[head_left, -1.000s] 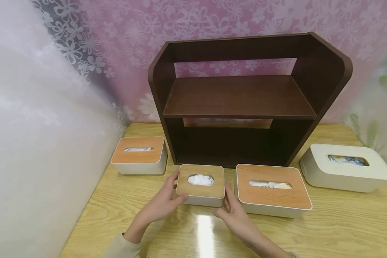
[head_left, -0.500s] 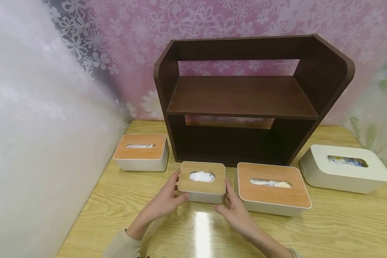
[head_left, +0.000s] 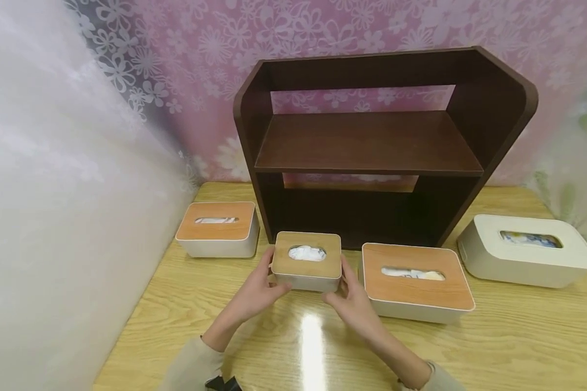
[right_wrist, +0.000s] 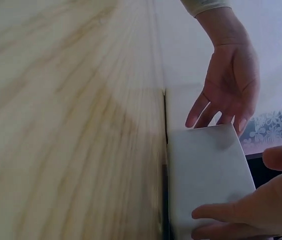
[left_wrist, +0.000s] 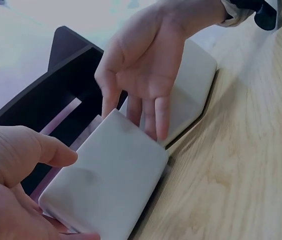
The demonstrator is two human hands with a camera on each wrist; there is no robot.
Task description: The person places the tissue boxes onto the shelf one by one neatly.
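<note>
A small tissue box (head_left: 307, 255) with a pale wooden lid and white sides is held between both hands, just in front of the dark shelf. White tissue shows in its oval slot. My left hand (head_left: 256, 290) holds the left side, with the thumb near the front left corner. At the opposite side, my right hand (head_left: 354, 304) has its fingers against the box and its thumb by the front. In the left wrist view, the right hand's (left_wrist: 145, 65) fingers reach along the white box (left_wrist: 111, 175). Whether its base touches the table cannot be told.
A dark brown two-tier shelf (head_left: 372, 144) stands at the back of the wooden table (head_left: 274, 347). Orange-lidded tissue boxes sit left (head_left: 217, 228) and right (head_left: 418, 277) of the held one. A cream tissue box (head_left: 528, 250) is at far right.
Both hands and the small tissue box have moved back toward the shelf, away from the person. The other boxes stay where they were; the head view has shifted slightly.
</note>
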